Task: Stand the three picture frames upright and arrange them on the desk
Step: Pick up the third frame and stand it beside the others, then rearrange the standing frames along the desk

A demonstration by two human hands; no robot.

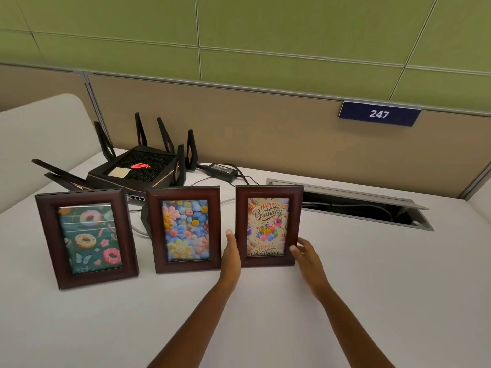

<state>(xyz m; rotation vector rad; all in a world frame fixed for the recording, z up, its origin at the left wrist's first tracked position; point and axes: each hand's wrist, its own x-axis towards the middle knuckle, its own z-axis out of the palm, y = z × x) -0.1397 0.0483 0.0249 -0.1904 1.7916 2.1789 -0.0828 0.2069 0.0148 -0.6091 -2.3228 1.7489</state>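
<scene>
Dark wooden birthday-picture frame (pixel 269 225) upright, centre-right on white desk (pixel 345 288). Left hand (pixel 230 257) and right hand (pixel 305 254) flank it, fingers loosely spread against its edges, not clamped. Nudge gently; keep level with flower frame (pixel 184 229).

Even soft light, faint shadows, edges bowed

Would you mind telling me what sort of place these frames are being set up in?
Most likely an office cubicle: a white desk backed by a tan partition panel carrying a numbered plate reading 247, with a cable hatch in the desktop and a router beside it.
</scene>
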